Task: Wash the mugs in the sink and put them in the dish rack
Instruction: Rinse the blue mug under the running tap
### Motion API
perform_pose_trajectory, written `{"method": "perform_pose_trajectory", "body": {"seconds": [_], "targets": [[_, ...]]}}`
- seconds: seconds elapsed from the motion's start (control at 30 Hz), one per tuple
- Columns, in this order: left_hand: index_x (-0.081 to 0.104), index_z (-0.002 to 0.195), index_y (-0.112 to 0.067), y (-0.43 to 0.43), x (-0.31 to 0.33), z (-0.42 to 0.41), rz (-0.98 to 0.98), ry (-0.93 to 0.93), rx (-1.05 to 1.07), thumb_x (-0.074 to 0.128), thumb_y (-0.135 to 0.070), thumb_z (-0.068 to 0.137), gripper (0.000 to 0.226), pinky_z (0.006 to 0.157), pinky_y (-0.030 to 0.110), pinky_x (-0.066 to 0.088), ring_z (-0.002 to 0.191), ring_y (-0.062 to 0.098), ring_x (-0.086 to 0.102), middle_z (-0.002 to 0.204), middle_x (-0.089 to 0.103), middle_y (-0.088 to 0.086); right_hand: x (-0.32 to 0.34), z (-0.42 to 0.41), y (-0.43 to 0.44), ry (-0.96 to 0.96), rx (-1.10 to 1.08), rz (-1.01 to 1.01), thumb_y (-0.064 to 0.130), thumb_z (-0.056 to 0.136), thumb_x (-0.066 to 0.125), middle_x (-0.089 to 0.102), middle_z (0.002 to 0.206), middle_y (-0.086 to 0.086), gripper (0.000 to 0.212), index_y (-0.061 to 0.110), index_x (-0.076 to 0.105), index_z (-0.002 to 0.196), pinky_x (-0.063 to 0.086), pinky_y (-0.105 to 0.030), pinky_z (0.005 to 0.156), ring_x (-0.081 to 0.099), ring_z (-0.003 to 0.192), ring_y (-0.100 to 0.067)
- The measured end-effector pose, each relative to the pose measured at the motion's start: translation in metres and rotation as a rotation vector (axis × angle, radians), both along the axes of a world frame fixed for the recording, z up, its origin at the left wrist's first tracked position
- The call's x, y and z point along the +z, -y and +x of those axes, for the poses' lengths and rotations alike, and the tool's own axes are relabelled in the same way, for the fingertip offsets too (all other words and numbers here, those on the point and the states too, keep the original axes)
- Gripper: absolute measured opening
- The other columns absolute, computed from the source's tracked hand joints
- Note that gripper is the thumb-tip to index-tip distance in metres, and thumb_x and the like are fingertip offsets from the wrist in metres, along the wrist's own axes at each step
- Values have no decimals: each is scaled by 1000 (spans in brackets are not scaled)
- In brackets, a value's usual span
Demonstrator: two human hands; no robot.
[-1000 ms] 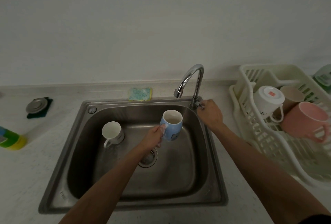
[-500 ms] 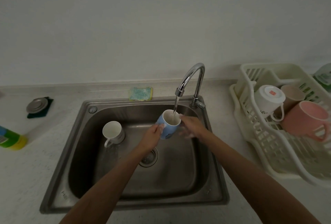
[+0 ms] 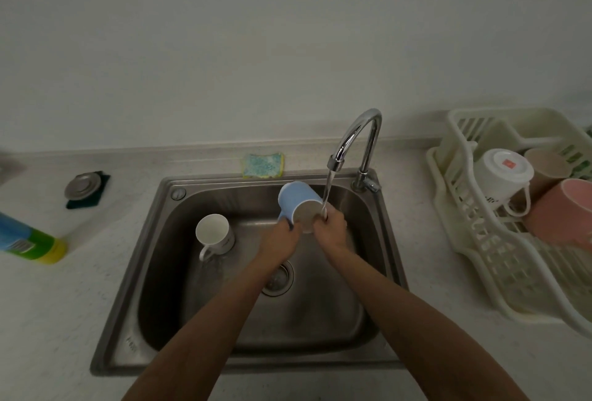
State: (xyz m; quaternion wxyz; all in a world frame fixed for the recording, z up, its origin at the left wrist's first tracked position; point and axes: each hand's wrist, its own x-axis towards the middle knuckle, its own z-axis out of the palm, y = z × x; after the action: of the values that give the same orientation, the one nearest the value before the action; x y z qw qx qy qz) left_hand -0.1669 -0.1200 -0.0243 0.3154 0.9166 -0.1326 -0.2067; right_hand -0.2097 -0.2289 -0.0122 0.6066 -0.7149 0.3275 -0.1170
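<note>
The left hand [image 3: 282, 239] has its grip clamped round the blue mug [image 3: 296, 200] at the middle of the frame. The mug is tipped on its side, mouth toward the right hand [image 3: 331, 231], whose grip curls over the rim under the water [image 3: 328, 189]. 1 second ago that hand was at the base of the tap [image 3: 362, 134] and the mug stood upright. Now the tap runs, so rinsing looks under way. 1 white mug [image 3: 213, 234] waits at the left of the sink [image 3: 320, 320]. At the right edge the dish rack [image 3: 480, 240] holds 3 mugs in its upper part, and bare slats lower down leave room. The spout hangs close above the mug.
</note>
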Motion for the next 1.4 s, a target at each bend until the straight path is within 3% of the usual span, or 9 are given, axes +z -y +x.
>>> {"method": "perform_pose_trajectory", "body": {"seconds": [0.2,0.4,0.57,0.67,0.83,1.07,1.2,1.3,1.4], "targets": [[53,92,-15,11,-11,-6,-482,-469,228,33,-28,104,27,63,26,39,71,14,50,78,53,3,-5,-13,31,39,229,-151,17,87,68,63,119,4,51,15,53,135,47,-7,75,61,101,-2],[48,88,-17,32,-23,-9,-671,-742,206,28,-31,104,29,50,21,29,54,9,39,62,37,-3,8,-21,70,-50,361,-96,30,74,82,46,143,-4,86,18,36,146,40,-36,108,46,130,-19],[49,86,-17,42,-13,-14,-615,-851,-57,28,-35,101,32,60,25,41,64,10,56,67,47,-1,12,-21,78,-147,253,-359,36,80,75,42,146,-10,80,16,35,147,37,-35,108,43,134,-24],[58,111,-11,39,-7,-11,-460,-777,-115,35,-41,102,39,68,30,55,87,21,68,94,67,5,16,-24,83,-183,238,-407,40,82,71,52,137,-9,71,12,43,142,43,-32,101,52,124,-24],[59,117,-5,34,-5,6,-192,-278,-210,38,-40,102,44,56,33,52,69,24,66,92,67,15,24,-25,88,-426,530,-475,50,89,60,62,118,-13,59,15,51,136,46,-25,84,60,98,-19],[61,96,-18,25,-3,21,86,28,-455,29,-51,101,46,72,36,55,68,25,67,80,70,7,32,-30,90,-410,328,-142,49,90,59,57,76,-2,48,5,66,108,53,-30,69,59,72,-17],[64,102,-16,24,-3,25,219,151,-518,33,-53,99,48,77,38,52,87,31,66,96,70,12,28,-32,70,-599,362,7,51,85,65,62,104,-11,56,7,60,119,52,-34,76,60,90,-23],[64,104,-14,19,2,19,184,-62,-433,40,-46,99,39,64,31,51,67,23,67,92,70,9,26,-31,61,-566,316,153,50,84,65,54,122,-20,58,8,55,123,49,-47,96,55,112,-35],[63,103,-12,8,-1,0,-100,-570,-59,42,-50,95,44,53,23,41,59,13,55,85,69,4,19,-36,57,-436,183,276,50,85,64,62,103,-14,45,11,59,106,54,-38,79,60,89,-25]]}}
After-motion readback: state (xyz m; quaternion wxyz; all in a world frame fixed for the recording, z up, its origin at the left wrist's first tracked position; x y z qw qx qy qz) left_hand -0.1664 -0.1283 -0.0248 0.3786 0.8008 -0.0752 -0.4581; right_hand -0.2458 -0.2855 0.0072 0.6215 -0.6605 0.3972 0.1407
